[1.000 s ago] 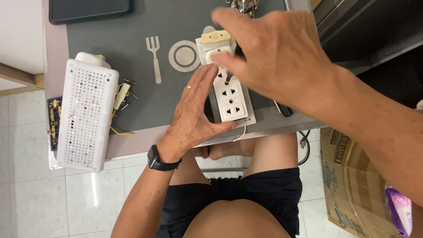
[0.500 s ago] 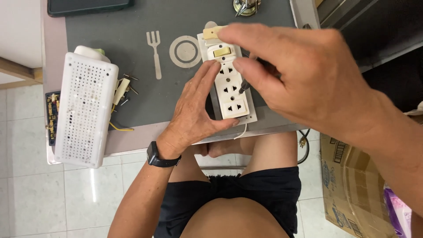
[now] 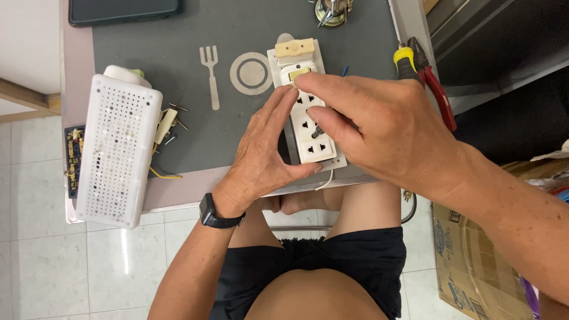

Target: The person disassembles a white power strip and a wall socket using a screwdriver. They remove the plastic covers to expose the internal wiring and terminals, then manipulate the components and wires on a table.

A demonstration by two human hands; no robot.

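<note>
A cream power strip [image 3: 313, 137] with several sockets and a yellowish switch lies lengthwise on the grey table mat [image 3: 237, 24]. My left hand [image 3: 264, 154] grips its left side, thumb at the near end and fingers reaching to the switch end. My right hand [image 3: 379, 127] hovers over the strip from the right and pinches a thin dark tool, probably a screwdriver [image 3: 317, 131], whose tip rests on the strip's face between the sockets. A black watch [image 3: 216, 214] is on my left wrist.
A white perforated plastic box [image 3: 118, 151] lies at the table's left edge, with small screws and wired parts [image 3: 169, 121] beside it. Pliers with red and yellow handles [image 3: 424, 74] lie at the right edge. A dark tablet [image 3: 121, 10] sits far left; a cardboard box [image 3: 468, 261] stands on the floor.
My right hand has come down and toward me over the strip, bringing the tool tip onto its face. My left hand keeps holding the strip's side.
</note>
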